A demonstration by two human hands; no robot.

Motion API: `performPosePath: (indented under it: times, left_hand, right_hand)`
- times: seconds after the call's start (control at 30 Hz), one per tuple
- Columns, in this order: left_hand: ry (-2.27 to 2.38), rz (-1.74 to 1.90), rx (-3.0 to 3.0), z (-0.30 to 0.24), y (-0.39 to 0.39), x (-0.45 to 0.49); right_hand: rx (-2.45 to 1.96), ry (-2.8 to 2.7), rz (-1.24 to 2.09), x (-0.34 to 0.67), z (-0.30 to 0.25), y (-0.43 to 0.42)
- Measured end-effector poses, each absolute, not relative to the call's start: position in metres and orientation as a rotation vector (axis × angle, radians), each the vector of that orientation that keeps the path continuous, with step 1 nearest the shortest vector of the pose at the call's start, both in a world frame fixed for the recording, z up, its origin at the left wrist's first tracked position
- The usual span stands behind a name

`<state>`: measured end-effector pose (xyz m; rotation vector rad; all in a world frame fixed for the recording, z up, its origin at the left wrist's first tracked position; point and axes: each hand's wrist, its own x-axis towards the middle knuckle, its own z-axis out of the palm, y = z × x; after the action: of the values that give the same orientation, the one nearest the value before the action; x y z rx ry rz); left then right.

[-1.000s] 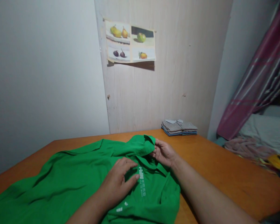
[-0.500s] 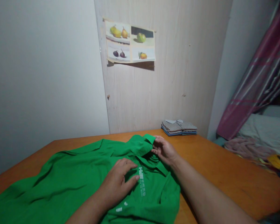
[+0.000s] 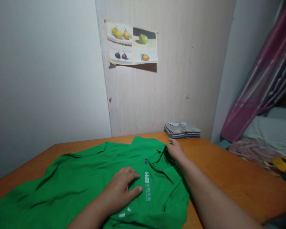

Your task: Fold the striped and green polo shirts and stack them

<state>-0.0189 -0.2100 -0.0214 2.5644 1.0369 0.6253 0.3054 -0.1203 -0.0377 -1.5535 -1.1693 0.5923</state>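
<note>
- Green polo shirt [image 3: 81, 178] – lay front-up on the wooden table [image 3: 228, 171], filling its left and middle. The body ran off toward the left edge, creased but unfolded.
- Left hand [image 3: 120, 189] – rested palm-down on the chest of the shirt, fingers loosely spread and thumb out, just beside the white print [image 3: 147, 187]. It pressed the cloth flat and held nothing.
- Collar [image 3: 157, 159] – lay opened and fairly flat against the shirt.
- Right hand [image 3: 175, 150] – reached to the far right edge of the collar, fingers close together and touching the cloth. Whether they pinched it or only pressed it could not be told.
- Stack of folded shirts [image 3: 182, 130] – sat at the far end of the table by the wall, well apart from both hands.
- Judged progress – the spreading and smoothing looked nearly done. No fold showed in the sleeves or body, so any folding remained.
</note>
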Motion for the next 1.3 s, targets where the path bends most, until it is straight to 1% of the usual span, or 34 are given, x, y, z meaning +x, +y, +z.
performPosePath:
  times: [0.07,0.1,0.27,0.43,0.5,0.67,0.87,1.1,1.3]
  left_hand:
    - [1.046,0.617,2.564,-0.02,-0.21,-0.019]
    - [1.051,0.612,2.563,-0.019,-0.211,-0.018]
    - [1.054,0.579,2.559,-0.02,-0.212,-0.018]
    - [1.063,0.546,2.557,-0.021,-0.212,-0.018]
    - [1.066,0.529,2.555,-0.02,-0.212,-0.019]
    - [1.078,0.483,2.552,-0.018,-0.214,-0.02]
    - [1.094,0.456,2.545,-0.017,-0.215,-0.02]
    - [1.086,0.447,2.551,-0.016,-0.215,-0.021]
    - [1.083,0.472,2.564,-0.019,-0.213,-0.022]
  right_hand:
    - [-1.661,-1.151,0.363,0.301,-0.032,-0.123]
    - [-1.636,-1.186,0.316,0.297,-0.028,-0.125]
    - [-1.363,-1.676,0.477,0.268,-0.012,-0.145]
    - [-1.437,-2.105,0.666,0.256,-0.01,-0.165]
    - [-1.533,-2.185,0.672,0.258,-0.011,-0.166]
    - [-1.844,-2.071,0.466,0.262,-0.011,-0.16]
    - [-1.999,-1.994,0.376,0.267,-0.013,-0.155]
    - [-2.05,-1.874,0.344,0.283,-0.013,-0.15]
    - [-1.8,-1.779,0.372,0.281,-0.006,-0.154]
